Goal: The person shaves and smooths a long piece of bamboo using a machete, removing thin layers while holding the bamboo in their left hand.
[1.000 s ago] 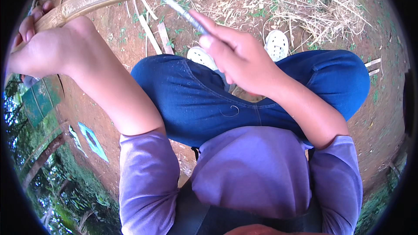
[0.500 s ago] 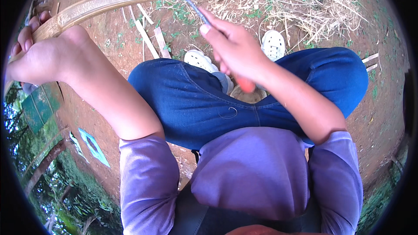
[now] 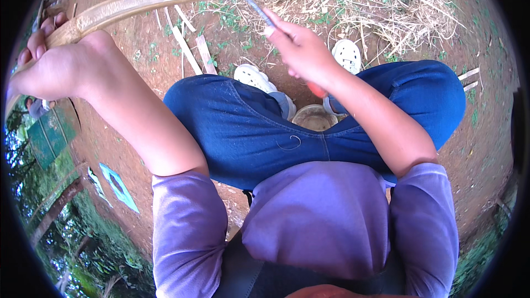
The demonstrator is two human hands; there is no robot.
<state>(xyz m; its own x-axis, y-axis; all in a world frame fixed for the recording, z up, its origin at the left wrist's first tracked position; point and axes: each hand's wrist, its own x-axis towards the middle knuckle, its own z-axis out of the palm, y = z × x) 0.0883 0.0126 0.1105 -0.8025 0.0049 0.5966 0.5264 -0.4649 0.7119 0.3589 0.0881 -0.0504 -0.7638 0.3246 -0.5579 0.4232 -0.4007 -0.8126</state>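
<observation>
My left hand [image 3: 49,69] is closed around the near end of a long, pale split-bamboo strip [image 3: 146,3] at the left. The strip reaches across the upper part of the view and looks curved. In my right hand [image 3: 306,49] is a long-bladed knife [image 3: 248,1], gripped by a handle whose orange-red end shows below my fist. Its dark, narrow blade points up and to the left, crossing in front of the strip near the far end. Whether the blade touches the bamboo I cannot tell.
Thin shavings [image 3: 397,5] are heaped on the brown earth beyond my white shoes [image 3: 346,57]. Cut pieces of bamboo [image 3: 187,49] lie left of the heap. A round, pale block [image 3: 314,118] sits between my bent legs. A blue-framed flat item [image 3: 119,186] lies at the left.
My right hand and the knife have shifted slightly right, uncovering more of the round block. The left hand and the bamboo strip have barely moved.
</observation>
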